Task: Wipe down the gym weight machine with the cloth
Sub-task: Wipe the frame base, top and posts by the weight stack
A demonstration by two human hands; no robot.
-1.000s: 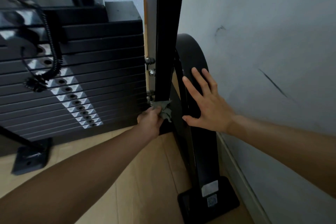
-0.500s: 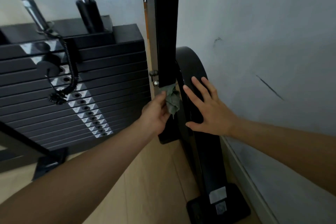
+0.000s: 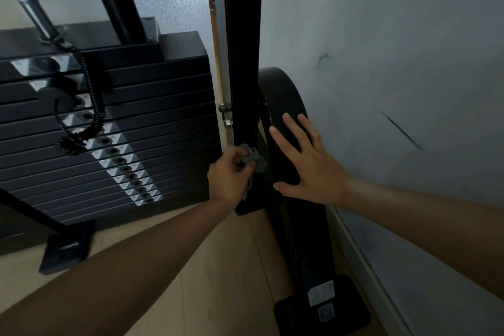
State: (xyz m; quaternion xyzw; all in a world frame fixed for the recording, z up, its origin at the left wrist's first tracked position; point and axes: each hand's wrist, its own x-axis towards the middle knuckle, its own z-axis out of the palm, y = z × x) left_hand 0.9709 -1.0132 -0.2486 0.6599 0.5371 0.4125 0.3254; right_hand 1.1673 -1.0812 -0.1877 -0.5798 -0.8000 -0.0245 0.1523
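A black upright post [image 3: 242, 49] of the weight machine runs down the middle of the view. My left hand [image 3: 229, 174] grips a small crumpled grey cloth [image 3: 255, 158] and holds it against the lower part of that post, just under two silver bolts [image 3: 226, 114]. My right hand [image 3: 308, 163] lies flat with spread fingers on the curved black frame member [image 3: 283, 95] beside the post. The black weight stack [image 3: 109, 128] with its silver number labels stands to the left.
A grey wall [image 3: 395, 76] with dark scuff marks runs close along the right. A coiled black cord with the selector pin [image 3: 90, 117] hangs over the stack. Black feet [image 3: 65, 248] [image 3: 324, 305] of the frame rest on the light wooden floor [image 3: 218, 281].
My left hand slid the cloth up the post, then a little down again, and its grip tightened. The view tilted upward. My right hand stayed flat on the curved frame.
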